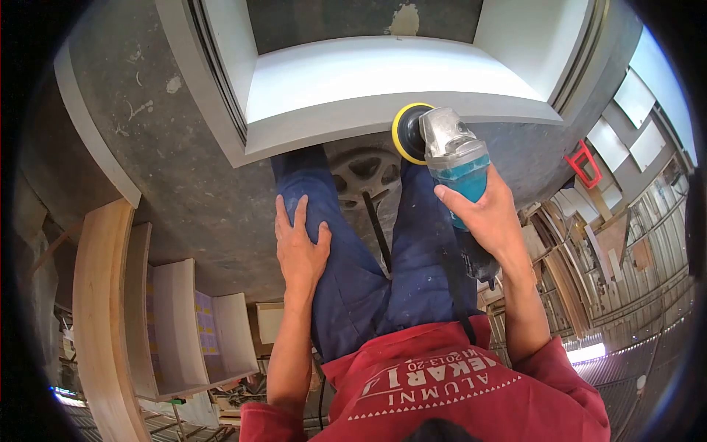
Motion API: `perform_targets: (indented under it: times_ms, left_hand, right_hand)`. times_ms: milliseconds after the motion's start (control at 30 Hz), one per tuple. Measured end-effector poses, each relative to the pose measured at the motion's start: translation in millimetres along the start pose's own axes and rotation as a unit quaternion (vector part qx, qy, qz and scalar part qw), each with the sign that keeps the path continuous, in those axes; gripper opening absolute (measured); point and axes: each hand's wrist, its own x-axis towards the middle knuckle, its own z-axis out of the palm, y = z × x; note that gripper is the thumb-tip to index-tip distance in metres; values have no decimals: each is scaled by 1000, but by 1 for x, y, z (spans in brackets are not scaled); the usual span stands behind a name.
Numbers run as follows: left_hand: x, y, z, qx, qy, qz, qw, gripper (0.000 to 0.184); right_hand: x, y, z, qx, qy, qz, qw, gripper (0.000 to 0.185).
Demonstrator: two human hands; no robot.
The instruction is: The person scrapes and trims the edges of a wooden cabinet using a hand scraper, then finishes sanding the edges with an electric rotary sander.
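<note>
My right hand is wrapped around the teal body of an angle grinder with a clear cover over its metal head. On the grinder is a round black pad with a yellow rim, edge-on beside the front face of a grey-edged white frame; whether they touch I cannot tell. My left hand lies with fingers spread on my left thigh, in dark blue trousers, and holds nothing.
Between my legs, a dark round base shows on the grey floor. Wooden boards and a cabinet carcass stand at left. At right are a red plastic item and stacked wood strips.
</note>
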Motion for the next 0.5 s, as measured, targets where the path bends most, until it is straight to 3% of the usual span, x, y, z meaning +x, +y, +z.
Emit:
perform_targets:
  times_ms: [367,500]
  left_hand:
    - [5,3,-7,2,-8,-5,1000,61]
    - [5,8,-3,15,-4,-4,1000,61]
  right_hand:
    - [-6,-24,29,-59,-46,-38,996,58]
    - [-1,-4,9,-50,0,-34,998,60]
